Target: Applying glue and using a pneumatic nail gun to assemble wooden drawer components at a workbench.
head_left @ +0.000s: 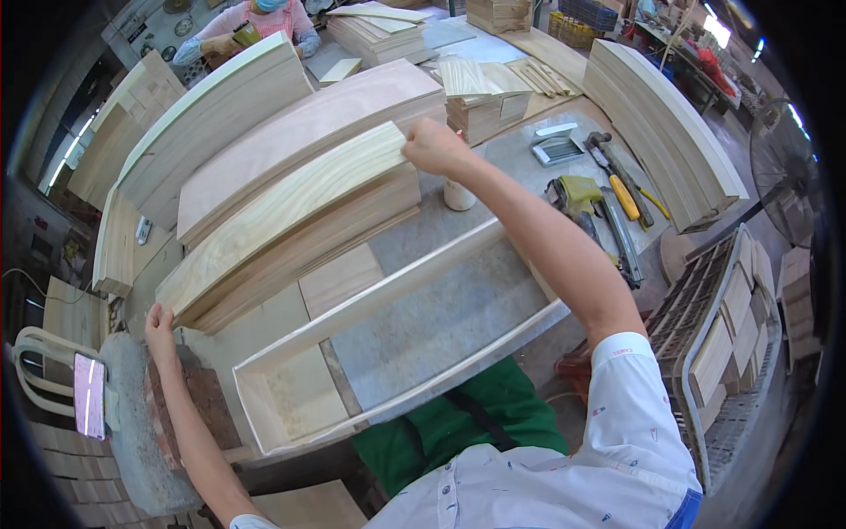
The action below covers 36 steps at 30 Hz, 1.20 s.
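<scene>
A long pale wooden board (291, 212) lies on top of a stack of similar boards (308, 264) on the workbench. At its left end, my left hand (160, 333) has its fingers closed on the corner. My right hand (434, 147) grips the far right end in a fist. Nearer to me stands a rectangular wooden frame (379, 298), with the bench top showing through its middle. A white bottle (458, 196) stands just below my right forearm, partly hidden by it.
To the right lie a green nail gun (577, 192), a hammer (601, 152) and a yellow-handled tool (625, 199). Tall board stacks (211, 132) line the back. Across the bench a person (256, 26) holds something. A phone (89, 395) sits left; a crate (687, 353) of wood pieces stands right.
</scene>
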Each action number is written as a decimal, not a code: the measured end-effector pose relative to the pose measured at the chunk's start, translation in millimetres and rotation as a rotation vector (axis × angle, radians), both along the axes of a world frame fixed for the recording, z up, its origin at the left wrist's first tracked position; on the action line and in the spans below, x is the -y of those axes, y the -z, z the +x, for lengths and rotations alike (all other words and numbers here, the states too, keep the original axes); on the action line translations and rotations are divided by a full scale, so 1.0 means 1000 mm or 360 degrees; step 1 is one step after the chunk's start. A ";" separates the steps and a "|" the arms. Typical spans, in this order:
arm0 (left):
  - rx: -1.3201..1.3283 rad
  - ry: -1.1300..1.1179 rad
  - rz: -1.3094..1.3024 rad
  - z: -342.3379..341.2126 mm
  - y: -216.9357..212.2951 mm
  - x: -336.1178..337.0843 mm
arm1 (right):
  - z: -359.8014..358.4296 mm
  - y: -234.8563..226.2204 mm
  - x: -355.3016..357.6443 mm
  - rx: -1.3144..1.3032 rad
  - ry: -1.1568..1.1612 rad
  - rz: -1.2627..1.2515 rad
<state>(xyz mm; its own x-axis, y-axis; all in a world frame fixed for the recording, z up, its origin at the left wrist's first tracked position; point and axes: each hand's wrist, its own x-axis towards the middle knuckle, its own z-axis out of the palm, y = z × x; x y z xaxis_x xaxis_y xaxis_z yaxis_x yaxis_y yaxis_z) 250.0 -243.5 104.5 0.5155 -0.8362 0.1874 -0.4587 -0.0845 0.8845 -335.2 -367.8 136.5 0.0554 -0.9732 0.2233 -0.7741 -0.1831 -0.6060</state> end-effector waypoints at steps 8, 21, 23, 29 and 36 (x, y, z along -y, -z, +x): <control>0.0225 0.0065 0.0128 0.043 0.026 0.015 | 0.020 0.035 0.004 -0.0249 -0.0115 -0.0152; 0.0910 0.0227 0.0093 -0.075 -0.053 0.098 | -0.077 -0.060 0.087 -0.0483 0.0130 -0.0260; 0.1080 0.0112 0.0280 -0.047 -0.041 0.136 | -0.074 -0.044 0.106 -0.0599 0.0122 -0.0186; 0.1171 0.0195 0.0536 -0.061 -0.051 0.176 | -0.073 -0.030 0.128 -0.0567 0.0132 -0.0005; 0.0916 0.0235 0.0397 -0.051 -0.051 0.175 | -0.067 -0.035 0.132 -0.0560 0.0281 -0.0183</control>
